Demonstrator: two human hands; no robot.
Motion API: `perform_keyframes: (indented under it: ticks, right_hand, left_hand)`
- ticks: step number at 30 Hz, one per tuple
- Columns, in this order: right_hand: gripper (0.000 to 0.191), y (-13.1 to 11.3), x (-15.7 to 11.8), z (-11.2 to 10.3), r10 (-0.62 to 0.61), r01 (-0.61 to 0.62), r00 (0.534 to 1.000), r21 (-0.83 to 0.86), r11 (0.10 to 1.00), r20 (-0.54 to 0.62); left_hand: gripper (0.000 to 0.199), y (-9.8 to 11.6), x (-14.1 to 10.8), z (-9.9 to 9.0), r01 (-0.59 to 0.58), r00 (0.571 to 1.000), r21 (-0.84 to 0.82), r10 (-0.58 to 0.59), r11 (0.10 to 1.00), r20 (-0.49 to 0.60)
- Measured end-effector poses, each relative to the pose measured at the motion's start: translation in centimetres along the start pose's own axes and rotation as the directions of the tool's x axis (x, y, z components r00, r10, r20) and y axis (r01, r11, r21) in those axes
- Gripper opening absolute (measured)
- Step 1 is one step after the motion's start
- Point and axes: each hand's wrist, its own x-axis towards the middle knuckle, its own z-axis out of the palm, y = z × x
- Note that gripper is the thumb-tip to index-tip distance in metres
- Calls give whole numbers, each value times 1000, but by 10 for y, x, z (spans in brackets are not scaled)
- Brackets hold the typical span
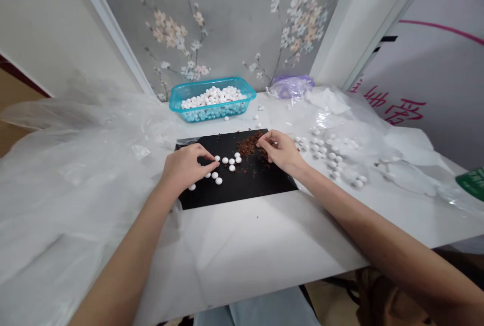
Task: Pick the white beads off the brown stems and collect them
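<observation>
On a black sheet (242,189) lie several small white balls (232,168) and a loose pile of reddish-brown bits (247,145). Over the sheet's left part is my left hand (191,164), its thumb and forefinger curved round a white ball (217,158) near the tips. More balls lie just below those fingers. My right hand (278,149) is at the right end of the brown pile, thumb and forefinger pinched together; what sits between them is too small to make out.
A blue basket (213,116) full of white balls stands at the back by the flowered panel. Clear plastic (94,164) covers the left side. Scattered balls (331,156), a purple item (291,86) and a green-labelled bottle (471,184) are at the right.
</observation>
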Motion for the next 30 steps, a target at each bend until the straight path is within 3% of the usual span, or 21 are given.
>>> perform_keyframes:
  ticks: [4, 8, 13, 16, 18, 22, 26, 30]
  right_hand:
    - [18, -8, -2, -2, 170, -171, 985, 167, 971, 21]
    - [23, -13, -2, -4, 251, -239, 968, 274, 931, -7]
    - [25, -10, -1, -4, 251, -238, 968, 300, 924, -6]
    - [23, -8, -1, -2, 162, -150, 986, 263, 953, -26]
    - [24, -10, -3, -2, 61, -50, 997, 238, 970, -37]
    - [28, -23, -12, -2, -46, 52, 999, 251, 967, -27]
    - [29, -34, -19, -1, -50, 8, 994, 373, 928, 102]
    - [29, -35, -23, 2, -70, -65, 964, 480, 875, 257]
  left_hand:
    - [24, 1, 0, -1, -11, 999, -11, 11, 1000, 40]
    - [22, 3, 0, -2, -17, 997, -9, 18, 1000, 74]
    - [21, 2, 0, -3, -15, 993, -57, 21, 998, 112]
    - [25, 4, 0, -3, 12, 996, -207, 7, 978, 94]
    - [28, 8, 0, -2, 59, 996, -402, -24, 914, 91]
    - [29, 22, -3, 5, 132, 989, -777, -28, 616, 145]
    - [31, 36, -8, 11, 164, 984, -859, -21, 485, 176]
    - [28, 42, -9, 15, 198, 980, -905, -86, 376, 179]
